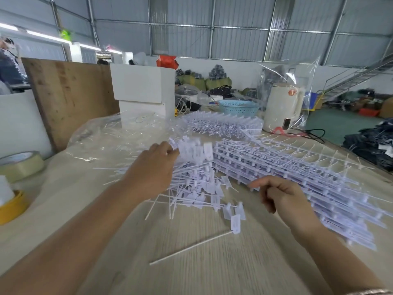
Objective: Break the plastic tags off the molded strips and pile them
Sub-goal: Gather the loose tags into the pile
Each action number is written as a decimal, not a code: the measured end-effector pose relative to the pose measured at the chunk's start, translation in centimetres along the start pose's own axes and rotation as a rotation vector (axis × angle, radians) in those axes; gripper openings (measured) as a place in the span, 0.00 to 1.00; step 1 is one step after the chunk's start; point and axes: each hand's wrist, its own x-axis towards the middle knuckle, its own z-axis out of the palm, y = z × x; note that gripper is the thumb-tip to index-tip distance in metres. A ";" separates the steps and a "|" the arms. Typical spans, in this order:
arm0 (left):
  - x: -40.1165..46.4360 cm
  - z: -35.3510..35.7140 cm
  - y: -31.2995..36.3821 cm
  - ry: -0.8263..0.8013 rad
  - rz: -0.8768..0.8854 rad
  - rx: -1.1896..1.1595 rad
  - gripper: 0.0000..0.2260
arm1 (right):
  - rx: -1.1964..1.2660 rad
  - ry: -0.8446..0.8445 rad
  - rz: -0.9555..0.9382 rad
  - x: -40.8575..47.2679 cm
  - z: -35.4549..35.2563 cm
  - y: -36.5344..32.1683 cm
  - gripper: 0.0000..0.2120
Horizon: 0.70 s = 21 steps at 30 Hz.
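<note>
My left hand [154,167] grips a bunch of white plastic tags [194,151] above a loose pile of broken-off tags [197,188] in the middle of the wooden table [212,262]. My right hand [285,199] hovers with loosely curled fingers beside a thick stack of white molded strips [297,173] and holds nothing that I can see. A single tag with its long stem [235,224] lies apart, nearer to me. More strips [221,124] sit in a heap further back.
A clear plastic bag [119,135] lies at the back left, with a white box [142,86] behind it. Tape rolls [21,165] sit at the left edge. A blue basket [239,107] and a white kettle [282,107] stand at the back right.
</note>
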 end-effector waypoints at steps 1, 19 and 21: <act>0.0 1.0 -0.1 -0.112 0.003 0.064 0.21 | -0.039 -0.031 -0.010 -0.1 0.2 0.1 0.24; -6.9 1.2 6.3 -0.007 0.313 -0.301 0.12 | -0.561 -0.358 -0.475 -1.1 3.0 0.2 0.13; -6.3 0.5 6.0 0.083 0.272 -0.376 0.14 | -0.489 -0.273 -0.501 -1.2 3.0 0.1 0.09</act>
